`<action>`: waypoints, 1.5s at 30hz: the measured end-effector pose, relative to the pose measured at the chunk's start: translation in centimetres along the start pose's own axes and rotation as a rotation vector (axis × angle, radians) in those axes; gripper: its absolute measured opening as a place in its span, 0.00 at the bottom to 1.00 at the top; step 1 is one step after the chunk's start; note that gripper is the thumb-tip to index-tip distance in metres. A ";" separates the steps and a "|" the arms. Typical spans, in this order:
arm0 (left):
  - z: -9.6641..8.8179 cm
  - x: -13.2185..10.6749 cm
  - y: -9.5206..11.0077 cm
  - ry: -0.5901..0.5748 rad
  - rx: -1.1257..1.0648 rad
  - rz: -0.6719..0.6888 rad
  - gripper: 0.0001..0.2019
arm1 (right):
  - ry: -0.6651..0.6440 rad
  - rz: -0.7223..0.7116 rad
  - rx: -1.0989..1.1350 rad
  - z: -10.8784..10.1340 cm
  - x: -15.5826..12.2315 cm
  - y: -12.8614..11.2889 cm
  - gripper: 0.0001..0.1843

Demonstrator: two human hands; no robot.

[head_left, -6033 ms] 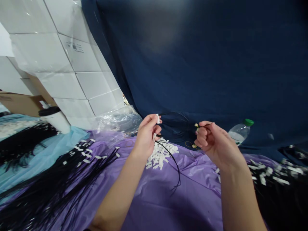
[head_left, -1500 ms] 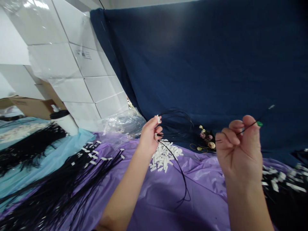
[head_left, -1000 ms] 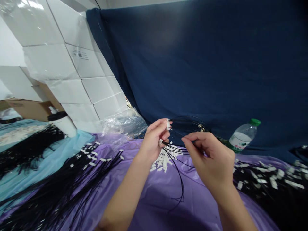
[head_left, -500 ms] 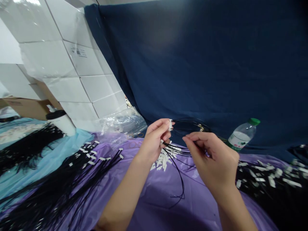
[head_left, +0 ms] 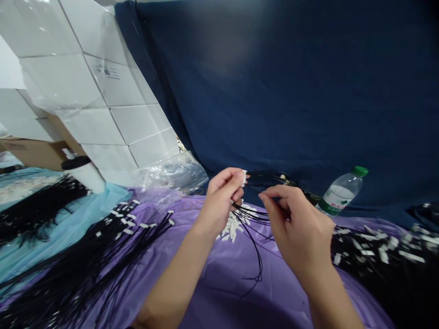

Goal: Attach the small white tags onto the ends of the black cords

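My left hand (head_left: pixel 221 197) is raised over the purple sheet (head_left: pixel 219 283), thumb and forefinger pinched on a small white clip (head_left: pixel 244 177), with a bundle of thin black cords (head_left: pixel 254 237) trapped under its other fingers and hanging down in a loop. My right hand (head_left: pixel 295 224) is close beside it, fingers curled, its thumb and forefinger pinching one black cord near the clip. Beneath both hands lies a small heap of white clips (head_left: pixel 233 226).
Long black cords with white clips (head_left: pixel 103 256) spread across the left; another pile (head_left: pixel 380 246) lies at the right. A green-capped water bottle (head_left: pixel 339 192) leans on the dark blue cloth (head_left: pixel 291 91). White boxes (head_left: pixel 85 91), a clear plastic bag (head_left: pixel 171 176) and a white cylinder (head_left: pixel 82 171) stand at the left.
My right hand came back from the far right, where it had pulled a cord out, and now pinches a cord next to the left hand. The left hand has kept its clip.
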State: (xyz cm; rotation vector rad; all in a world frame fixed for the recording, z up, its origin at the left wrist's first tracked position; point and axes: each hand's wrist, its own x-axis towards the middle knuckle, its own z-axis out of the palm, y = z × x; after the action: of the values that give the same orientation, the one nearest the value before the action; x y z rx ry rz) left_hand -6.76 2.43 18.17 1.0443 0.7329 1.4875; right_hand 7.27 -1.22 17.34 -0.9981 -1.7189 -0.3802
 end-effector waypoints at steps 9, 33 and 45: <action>0.2 -0.2 -0.3 -0.032 0.017 0.012 0.10 | 0.152 -0.026 -0.046 0.5 0.1 -0.1 0.08; 0.7 -0.5 -0.8 -0.073 0.048 0.002 0.11 | 0.067 0.037 0.010 0.1 0.2 -0.4 0.10; -1.2 1.3 1.2 0.302 -0.194 -0.016 0.12 | 0.073 0.076 0.088 -1.9 0.5 -0.1 0.07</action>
State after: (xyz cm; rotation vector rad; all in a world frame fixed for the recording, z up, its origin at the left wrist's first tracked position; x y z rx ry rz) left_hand -8.35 3.65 18.98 0.6738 0.7860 1.6861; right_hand 8.40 -2.37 18.53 -0.9718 -1.6134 -0.2861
